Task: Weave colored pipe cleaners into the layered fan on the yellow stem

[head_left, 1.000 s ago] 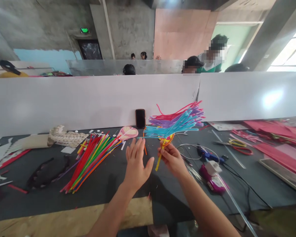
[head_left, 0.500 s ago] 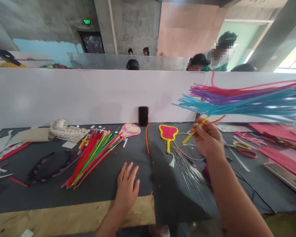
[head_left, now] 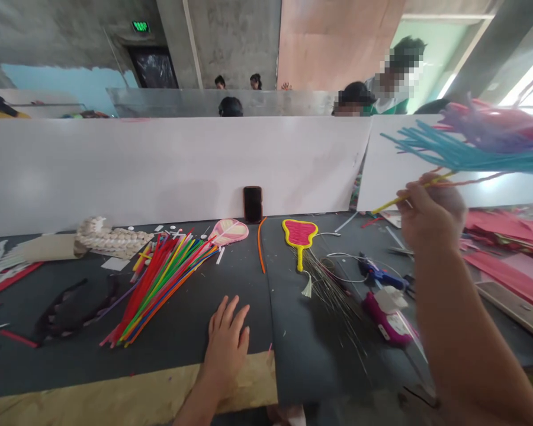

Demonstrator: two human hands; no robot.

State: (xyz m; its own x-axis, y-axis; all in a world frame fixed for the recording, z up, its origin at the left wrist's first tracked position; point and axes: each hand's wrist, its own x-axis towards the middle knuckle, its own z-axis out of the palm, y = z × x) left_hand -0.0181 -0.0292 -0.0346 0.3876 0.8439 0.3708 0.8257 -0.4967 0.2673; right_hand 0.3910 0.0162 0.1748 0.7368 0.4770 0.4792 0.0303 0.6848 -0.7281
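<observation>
My right hand [head_left: 430, 216] is raised at the right, closed on a big bundle of blue, purple and pink pipe cleaners [head_left: 471, 148] that fans out to the right, with a yellow one poking left. My left hand [head_left: 225, 346] lies flat with fingers spread on the dark table [head_left: 249, 307] near its front edge, holding nothing. Ahead of it lie a pile of mixed-colour pipe cleaners [head_left: 160, 284], a pink-and-yellow hand-fan shape [head_left: 299, 236] and a single orange pipe cleaner [head_left: 260, 245].
A phone [head_left: 253, 204] leans on the white partition [head_left: 160, 165]. A pink leaf shape [head_left: 228, 232], thin wires [head_left: 337, 296], glue guns [head_left: 384, 313], pink paper sheets [head_left: 506, 248] and a shell-like roll [head_left: 111, 239] lie around. Other people sit beyond the partition.
My right hand has swung the bundle up and to the right, uncovering the fan shape. My left hand has dropped from mid-air to rest flat on the table.
</observation>
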